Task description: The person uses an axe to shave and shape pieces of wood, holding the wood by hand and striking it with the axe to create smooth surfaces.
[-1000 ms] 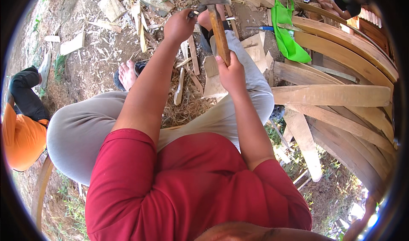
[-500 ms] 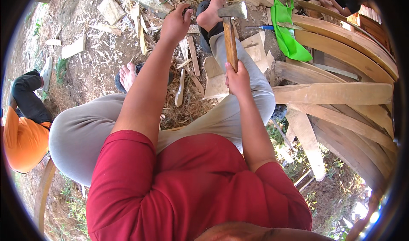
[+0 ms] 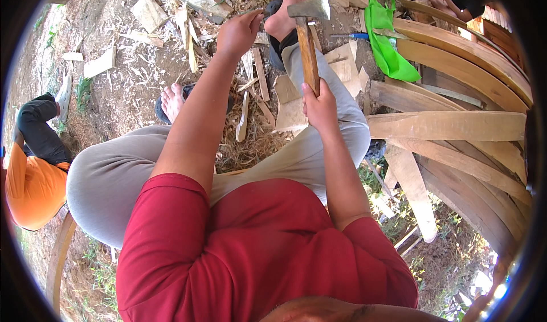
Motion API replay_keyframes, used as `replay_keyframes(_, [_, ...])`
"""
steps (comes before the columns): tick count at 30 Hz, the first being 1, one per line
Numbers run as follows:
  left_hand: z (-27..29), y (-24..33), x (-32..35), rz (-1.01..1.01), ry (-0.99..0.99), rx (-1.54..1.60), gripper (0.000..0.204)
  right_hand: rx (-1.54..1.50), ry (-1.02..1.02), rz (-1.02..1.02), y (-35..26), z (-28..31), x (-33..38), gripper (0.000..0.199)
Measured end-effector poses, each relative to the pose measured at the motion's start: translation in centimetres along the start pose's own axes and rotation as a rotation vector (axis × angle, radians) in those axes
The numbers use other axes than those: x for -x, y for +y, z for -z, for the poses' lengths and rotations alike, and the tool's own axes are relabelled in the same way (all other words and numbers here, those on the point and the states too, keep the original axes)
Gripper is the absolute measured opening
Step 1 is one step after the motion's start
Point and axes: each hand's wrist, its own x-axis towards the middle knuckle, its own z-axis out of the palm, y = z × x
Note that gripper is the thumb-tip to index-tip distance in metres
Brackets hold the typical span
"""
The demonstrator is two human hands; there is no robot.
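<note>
My right hand point(image 3: 322, 104) is wrapped round the lower wooden handle of a hatchet point(image 3: 308, 51). Its grey metal head is at the top, over my bare foot point(image 3: 283, 19), with the flared edge facing right. My left hand point(image 3: 237, 35) reaches forward beside that foot, fingers drawn together and thumb close to them. Whatever is between those fingertips, if anything, is too small to make out. My other foot point(image 3: 172, 101), in a dark sandal, rests on the ground beyond my left knee.
Curved wooden planks point(image 3: 447, 125) are stacked along the right. A bright green bag point(image 3: 387, 43) lies by them, near a blue-handled tool point(image 3: 359, 36). Wood chips and offcuts point(image 3: 149, 14) litter the ground ahead. A person in orange point(image 3: 35, 188) sits at left; another person point(image 3: 450, 3) is at far right.
My left hand's fingers have come together from a more spread pose and turned slightly right. The hatchet has hardly moved, its head tilting a little.
</note>
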Motion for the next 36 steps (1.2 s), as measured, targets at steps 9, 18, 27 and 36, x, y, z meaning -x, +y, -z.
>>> replay_keyframes(9, [0.7, 1.1, -0.6, 0.084, -0.078, 0.013, 0.029, 0.439, 0.047, 0.290, -5.2, 1.4, 1.1, 0.040])
replay_keyframes(18, [0.4, 0.9, -0.6, 0.090, -0.045, 0.008, 0.028, 0.536, 0.006, 0.229, -5.5, 1.1, -0.1, 0.041])
replay_keyframes(27, [0.8, 1.1, -1.1, 0.158, -0.161, 0.041, 0.033, 0.526, -0.012, 0.211, -6.4, 1.1, -0.1, 0.039])
replay_keyframes(36, [0.6, 1.1, -1.2, 0.186, -0.185, 0.032, 0.033, 0.587, -0.033, 0.206, -6.7, 1.5, -0.5, 0.039])
